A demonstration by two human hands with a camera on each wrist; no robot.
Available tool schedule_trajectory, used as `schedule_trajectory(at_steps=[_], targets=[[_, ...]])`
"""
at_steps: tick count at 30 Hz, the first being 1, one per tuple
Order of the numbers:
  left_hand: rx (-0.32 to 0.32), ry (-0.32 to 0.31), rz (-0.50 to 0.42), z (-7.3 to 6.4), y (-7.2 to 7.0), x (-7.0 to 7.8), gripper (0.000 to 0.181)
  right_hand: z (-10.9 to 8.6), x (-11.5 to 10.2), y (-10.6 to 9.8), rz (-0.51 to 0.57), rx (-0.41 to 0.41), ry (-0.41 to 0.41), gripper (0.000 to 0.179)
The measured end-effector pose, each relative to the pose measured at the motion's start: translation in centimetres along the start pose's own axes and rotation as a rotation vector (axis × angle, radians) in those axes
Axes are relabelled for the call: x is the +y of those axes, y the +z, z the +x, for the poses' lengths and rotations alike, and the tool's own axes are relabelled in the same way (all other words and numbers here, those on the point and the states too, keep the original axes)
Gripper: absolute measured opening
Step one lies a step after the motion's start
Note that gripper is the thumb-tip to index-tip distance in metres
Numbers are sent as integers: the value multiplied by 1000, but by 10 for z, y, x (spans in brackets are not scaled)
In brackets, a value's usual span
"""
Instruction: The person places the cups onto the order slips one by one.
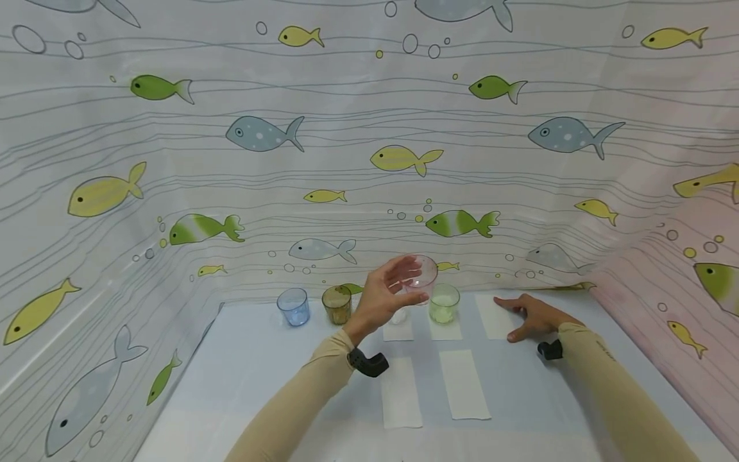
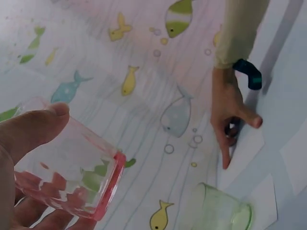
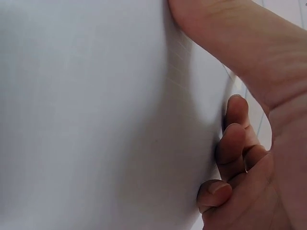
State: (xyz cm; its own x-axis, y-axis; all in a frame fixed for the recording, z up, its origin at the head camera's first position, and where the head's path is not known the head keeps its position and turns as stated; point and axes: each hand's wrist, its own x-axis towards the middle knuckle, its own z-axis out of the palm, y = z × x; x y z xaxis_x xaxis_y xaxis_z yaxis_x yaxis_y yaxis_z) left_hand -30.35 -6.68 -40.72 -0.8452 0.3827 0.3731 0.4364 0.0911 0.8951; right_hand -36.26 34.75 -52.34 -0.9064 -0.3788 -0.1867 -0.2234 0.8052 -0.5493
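Note:
My left hand [image 1: 381, 292] grips a pink-tinted glass [image 1: 424, 273] around its side, above the back of the table. In the left wrist view the thumb lies along the wall of this glass [image 2: 103, 179], with fingers beneath it. My right hand [image 1: 534, 317] rests at a white paper strip [image 1: 491, 317], index finger extended to its far end and thumb near its right edge. In the right wrist view the other fingers [image 3: 232, 148] are loosely bent against the white surface. A green glass [image 1: 444, 305] stands on another strip, between the hands. A clear glass [image 1: 398, 316] is partly hidden behind my left hand.
A blue glass [image 1: 294, 308] and an amber glass [image 1: 337, 306] stand at the back left of the table. Two white strips [image 1: 401, 393] lie nearer the front. A fish-patterned curtain [image 1: 346, 160] rises behind the table and along both sides.

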Motion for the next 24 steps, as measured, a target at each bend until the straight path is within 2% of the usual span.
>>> schedule_trajectory(at_steps=[7, 13, 18, 24], targets=[[-46, -24, -66, 16, 38, 0, 72, 1, 2, 1, -10, 19, -4, 110], [-81, -36, -99, 26, 70, -4, 71, 1, 3, 0, -12, 25, 38, 110], [-102, -50, -139, 34, 93, -9, 71, 1, 3, -1, -8, 25, 27, 110], [-104, -86, -114, 41, 118, -20, 74, 3, 2, -2, -3, 14, 42, 112]])
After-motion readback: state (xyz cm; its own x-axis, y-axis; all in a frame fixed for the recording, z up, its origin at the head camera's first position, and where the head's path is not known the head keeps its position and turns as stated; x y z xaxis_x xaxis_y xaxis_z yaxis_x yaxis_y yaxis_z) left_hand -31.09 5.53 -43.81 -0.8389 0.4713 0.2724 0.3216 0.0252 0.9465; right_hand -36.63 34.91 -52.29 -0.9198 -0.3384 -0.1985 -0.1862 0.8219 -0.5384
